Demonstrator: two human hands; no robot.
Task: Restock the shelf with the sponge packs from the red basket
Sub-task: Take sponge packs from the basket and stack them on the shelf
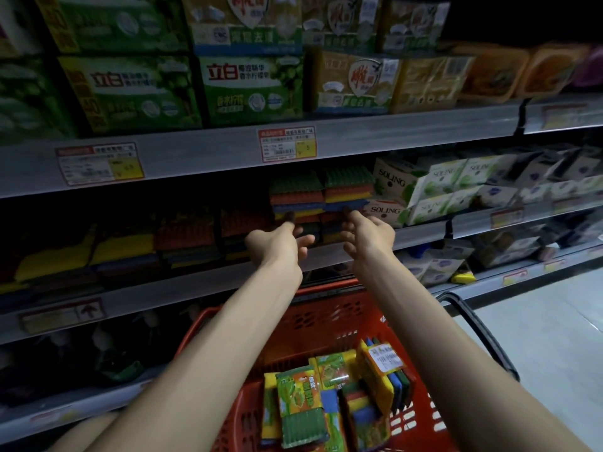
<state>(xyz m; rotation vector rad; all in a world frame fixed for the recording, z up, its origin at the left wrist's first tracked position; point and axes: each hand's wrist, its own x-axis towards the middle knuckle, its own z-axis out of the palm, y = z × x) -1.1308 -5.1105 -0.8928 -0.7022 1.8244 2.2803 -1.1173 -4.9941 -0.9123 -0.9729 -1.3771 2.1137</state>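
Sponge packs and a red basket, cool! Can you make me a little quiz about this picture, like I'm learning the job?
1. True or false: the red basket has no sponge packs left in it.
2. What sits just right of the stacked sponges on the shelf? A) bottles B) SOLING boxes C) bananas
3. Which hand is nearer those boxes, the left hand or the right hand?
Key: 1 false; 2 B; 3 the right hand.
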